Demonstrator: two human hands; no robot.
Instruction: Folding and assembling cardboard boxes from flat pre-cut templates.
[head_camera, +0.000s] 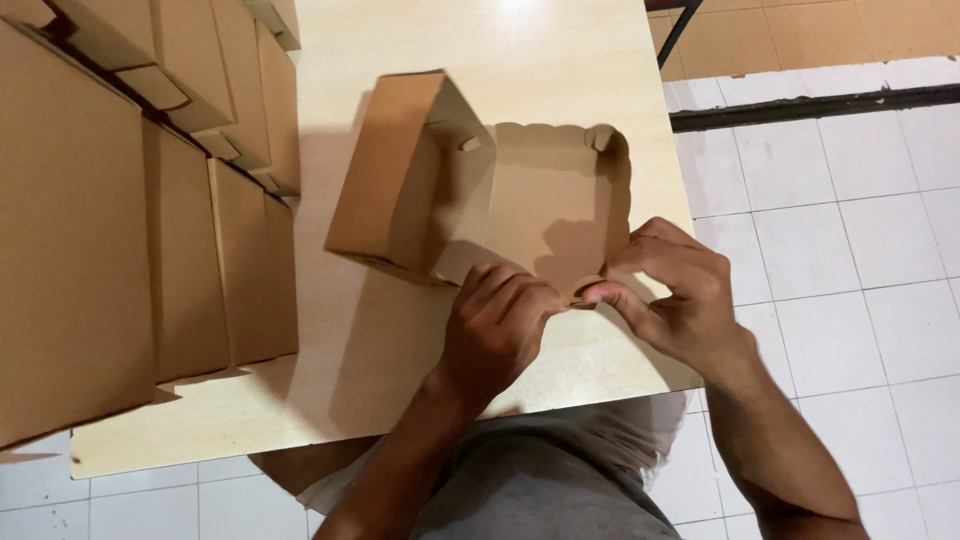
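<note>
A brown cardboard box lies open on the light wooden table, its lid raised at the left. My left hand presses on the box's near wall with curled fingers. My right hand pinches the near right corner flap between thumb and fingers. Both hands meet at that near edge, almost touching. The box is empty inside, with scalloped side edges and small tabs at the far corners.
Stacks of flat brown cardboard blanks cover the table's left side. The table's right edge drops to a white tiled floor. A dark metal leg stands at the far right.
</note>
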